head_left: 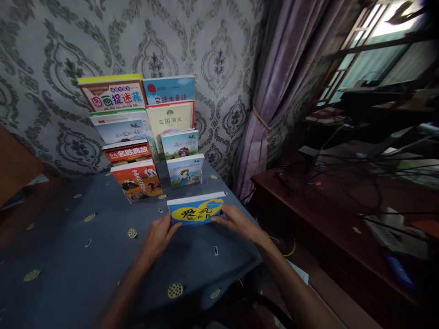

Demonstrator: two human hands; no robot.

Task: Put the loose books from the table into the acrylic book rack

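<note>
A blue book (197, 208) with a yellow patch and black lettering on its cover stands upright just above or on the dark tablecloth; which of these, I cannot tell. My left hand (160, 233) grips its left end, thumb at the front. At the right end, my right hand (236, 220) holds it with the thumb on the cover and the fingers behind. Beyond it, a book with a girl in a hat (185, 171) fronts the right-hand row of standing books. An orange book with horses (137, 180) fronts the left-hand row.
Both rows step up toward the patterned wall (219, 59), to a tall yellow-topped book (111, 93) and a blue book (169, 87). A purple curtain (270, 91) hangs right of the table (103, 256). Farther right, a dark red desk (295, 205) carries cables and clutter.
</note>
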